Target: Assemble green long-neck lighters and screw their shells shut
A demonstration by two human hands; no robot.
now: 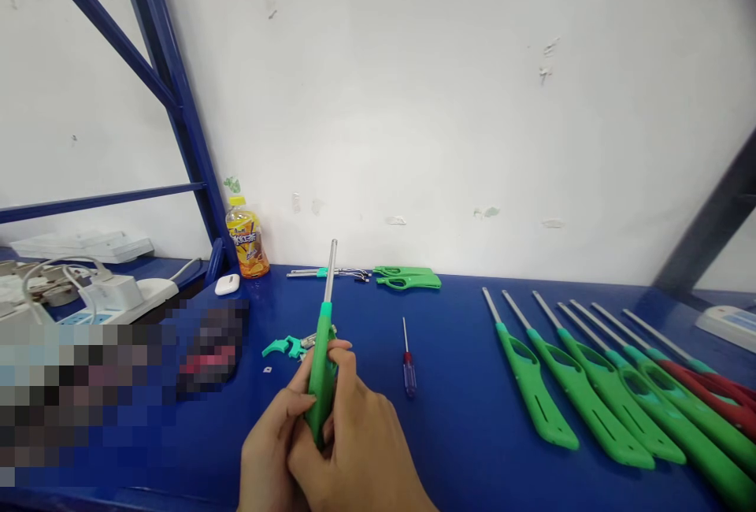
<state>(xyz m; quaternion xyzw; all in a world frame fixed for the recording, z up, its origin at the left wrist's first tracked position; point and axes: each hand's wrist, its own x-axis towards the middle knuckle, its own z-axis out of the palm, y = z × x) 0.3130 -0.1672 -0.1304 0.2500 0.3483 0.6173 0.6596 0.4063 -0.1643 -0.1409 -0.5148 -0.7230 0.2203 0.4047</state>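
We hold a green lighter (320, 386) above the worktop (454, 433), toward its near edge, metal tube (331, 276) pointing away, our left hand (270, 439) and right hand (361, 433) both closed around it. A screwdriver (409, 374) lies to its right; more lighters (531, 390) lie toward the right edge.

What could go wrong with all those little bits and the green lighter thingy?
The tiny white piece lies loose on the blue table, so a sleeve or finger might brush it away. The screwdriver lies near the right hand, which could knock it and make it roll. The green lighter is held up between that hand and the left hand; it might drop if both grips loosen.
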